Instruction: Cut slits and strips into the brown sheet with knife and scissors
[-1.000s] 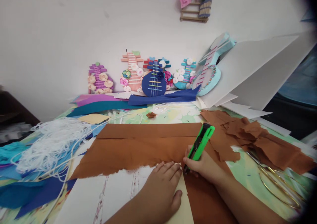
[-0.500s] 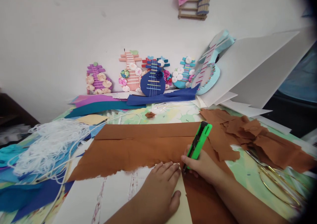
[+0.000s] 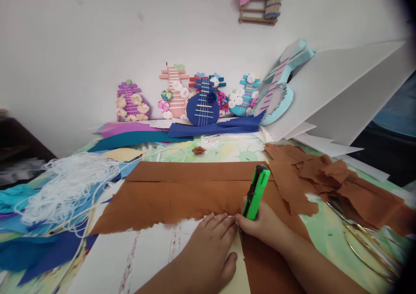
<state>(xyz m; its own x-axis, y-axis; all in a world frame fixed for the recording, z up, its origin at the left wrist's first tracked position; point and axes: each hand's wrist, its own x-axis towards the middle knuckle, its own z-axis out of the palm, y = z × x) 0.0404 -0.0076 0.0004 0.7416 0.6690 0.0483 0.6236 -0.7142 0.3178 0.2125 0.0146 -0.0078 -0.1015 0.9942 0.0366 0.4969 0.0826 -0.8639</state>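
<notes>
My left hand (image 3: 211,246) lies flat with its fingers together on a white board (image 3: 104,259) and a pale yellow strip (image 3: 242,272) at the board's right edge. Brown paper (image 3: 185,194) spreads beyond the board and along its right side. My right hand (image 3: 260,224) is closed round a green cutter (image 3: 258,192), held nearly upright at the strip's edge, close to my left fingertips. Its lower tip is mostly hidden by my fingers.
White cord (image 3: 71,190) and blue paper (image 3: 52,250) lie on the left. Torn brown paper (image 3: 360,190) and gold-handled scissors (image 3: 370,246) are on the right. Small decorated instruments (image 3: 203,107) stand along the wall behind a folded blue strip (image 3: 217,127).
The green cutter has shifted slightly left and nearer to me, and stands more upright. My right hand has come closer to my left fingertips. My left hand stays in place.
</notes>
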